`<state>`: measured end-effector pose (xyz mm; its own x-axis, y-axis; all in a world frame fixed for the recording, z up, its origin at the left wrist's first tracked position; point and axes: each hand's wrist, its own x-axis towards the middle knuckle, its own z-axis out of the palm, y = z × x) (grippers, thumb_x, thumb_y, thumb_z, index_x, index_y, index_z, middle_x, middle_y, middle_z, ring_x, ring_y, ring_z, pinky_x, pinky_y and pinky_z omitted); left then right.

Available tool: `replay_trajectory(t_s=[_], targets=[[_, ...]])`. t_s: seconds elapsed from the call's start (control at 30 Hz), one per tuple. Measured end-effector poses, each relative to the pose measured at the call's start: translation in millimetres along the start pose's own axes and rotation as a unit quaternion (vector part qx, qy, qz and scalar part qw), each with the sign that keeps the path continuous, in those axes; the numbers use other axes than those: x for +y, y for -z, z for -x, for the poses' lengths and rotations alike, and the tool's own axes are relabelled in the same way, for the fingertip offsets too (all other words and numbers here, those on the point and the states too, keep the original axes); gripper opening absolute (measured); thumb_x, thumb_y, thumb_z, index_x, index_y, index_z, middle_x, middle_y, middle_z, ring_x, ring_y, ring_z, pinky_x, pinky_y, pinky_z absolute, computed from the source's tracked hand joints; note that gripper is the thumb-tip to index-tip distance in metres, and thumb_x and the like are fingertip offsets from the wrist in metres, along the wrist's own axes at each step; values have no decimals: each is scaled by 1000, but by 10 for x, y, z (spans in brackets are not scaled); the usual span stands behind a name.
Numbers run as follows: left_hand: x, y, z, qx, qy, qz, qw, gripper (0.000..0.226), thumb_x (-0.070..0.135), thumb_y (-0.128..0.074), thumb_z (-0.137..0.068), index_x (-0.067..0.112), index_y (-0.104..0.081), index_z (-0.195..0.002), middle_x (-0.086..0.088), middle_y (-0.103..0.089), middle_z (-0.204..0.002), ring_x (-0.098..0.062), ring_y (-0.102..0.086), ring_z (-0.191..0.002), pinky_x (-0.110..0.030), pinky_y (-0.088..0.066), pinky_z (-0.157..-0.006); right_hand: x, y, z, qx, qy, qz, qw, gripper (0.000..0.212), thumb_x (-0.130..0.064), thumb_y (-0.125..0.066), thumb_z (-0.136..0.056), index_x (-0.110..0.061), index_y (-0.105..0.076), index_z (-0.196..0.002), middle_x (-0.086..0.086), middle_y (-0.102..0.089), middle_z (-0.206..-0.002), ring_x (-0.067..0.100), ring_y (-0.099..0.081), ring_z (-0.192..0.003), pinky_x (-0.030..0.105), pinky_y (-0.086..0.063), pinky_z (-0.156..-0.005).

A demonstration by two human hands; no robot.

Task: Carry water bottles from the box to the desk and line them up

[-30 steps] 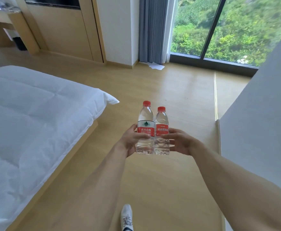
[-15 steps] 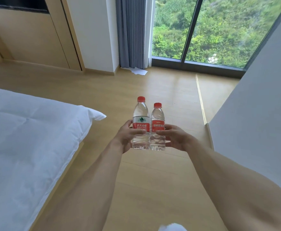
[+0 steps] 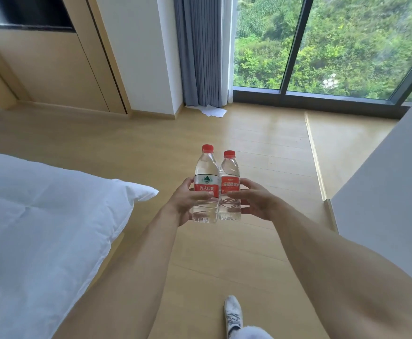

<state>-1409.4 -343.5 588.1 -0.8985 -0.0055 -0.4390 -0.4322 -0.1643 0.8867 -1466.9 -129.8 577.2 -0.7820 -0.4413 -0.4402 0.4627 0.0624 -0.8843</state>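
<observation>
Both hands carry one bottle each, held out in front at chest height: the left hand (image 3: 184, 203) wraps its fingers round the label band of the taller water bottle (image 3: 206, 187), and the right hand (image 3: 254, 201) curls round the shorter water bottle (image 3: 230, 188). The two bottles stand upright and press side by side between the hands, red caps up, over the wooden floor (image 3: 224, 253).

Full of water, each is probably moderately heavy for its size; the thin clear plastic likely dents under a hard squeeze and the smooth wall could slip. The ribbed waist just under the label looks like the firmest place to grip, which is roughly where the fingers sit.

Compared with half a second ago, the grip and the pairing of the bottles are unchanged, but the bed (image 3: 41, 216) to the left of the hands and the window (image 3: 322, 45) ahead have shifted in view, and a white shoe (image 3: 233, 313) now shows below the hands, stepping forward. No table is in view.
</observation>
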Motion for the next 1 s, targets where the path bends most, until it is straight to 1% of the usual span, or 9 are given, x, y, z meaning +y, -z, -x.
replay_trajectory(t_s=[0.07,0.17,0.3,0.37,0.53,0.63,0.77,0.87,1.0], targets=[[159,-41,-309,14,4,6,1000,61,8,-81,-80,23,-51,-131,-11,-68,-122,-35,-70,-105,-60,-59,-80,-191,151,-302,-8,-7,4,1000,53,-4,-76,-82,-16,-55,-130,16,-71,-113,32,-69,-100,50,-56,-90],[388,-80,-741,25,2,18,1000,61,6,-83,-77,23,-53,-129,-14,-69,-120,-36,-70,-104,-61,-59,-79,-461,390,-729,-24,-20,12,999,55,-4,-77,-82,-16,-56,-130,18,-70,-117,34,-69,-104,52,-55,-93],[637,-91,-1189,34,-4,25,999,66,2,-85,-73,23,-54,-128,-16,-68,-118,-38,-70,-105,-63,-58,-80,-785,596,-1212,-45,-24,25,998,54,-4,-77,-81,-17,-57,-130,15,-72,-111,31,-71,-99,48,-57,-87],[725,-62,-1379,41,-5,33,999,67,-1,-83,-73,23,-55,-128,-15,-69,-117,-36,-71,-102,-62,-58,-79,-895,643,-1434,-52,-26,27,998,54,-4,-77,-81,-17,-58,-130,13,-73,-109,29,-71,-96,46,-58,-84],[944,89,-1856,51,-4,28,998,67,-5,-80,-74,21,-53,-130,-16,-68,-117,-35,-71,-99,-60,-59,-79,-1125,678,-1965,-58,-35,36,997,54,-3,-77,-81,-17,-58,-129,15,-73,-111,30,-71,-96,46,-58,-84],[1069,265,-2175,49,3,40,998,66,-5,-79,-75,20,-52,-131,-17,-68,-118,-35,-72,-96,-55,-60,-74,-1284,644,-2334,-55,-38,50,997,54,-4,-77,-81,-18,-58,-130,16,-72,-114,30,-71,-98,47,-58,-85],[1265,596,-2696,57,7,61,996,67,-3,-81,-73,21,-54,-130,-16,-70,-114,-34,-73,-93,-54,-60,-72,-1548,536,-2955,-49,-41,71,995,54,-4,-77,-81,-18,-58,-129,14,-73,-109,30,-71,-97,47,-57,-87],[1457,941,-3118,66,9,74,995,67,-3,-82,-72,22,-55,-128,-16,-70,-115,-35,-73,-95,-55,-60,-72,-1774,383,-3498,-49,-48,87,994,53,-5,-77,-81,-19,-59,-129,13,-73,-109,29,-71,-96,46,-56,-86],[1800,1462,-3645,82,19,82,993,67,-2,-81,-74,24,-55,-130,-15,-71,-114,-34,-73,-92,-52,-60,-69,-2118,98,-4228,-49,-63,102,992,51,-6,-78,-81,-20,-60,-127,11,-74,-106,27,-71,-93,44,-57,-83]])
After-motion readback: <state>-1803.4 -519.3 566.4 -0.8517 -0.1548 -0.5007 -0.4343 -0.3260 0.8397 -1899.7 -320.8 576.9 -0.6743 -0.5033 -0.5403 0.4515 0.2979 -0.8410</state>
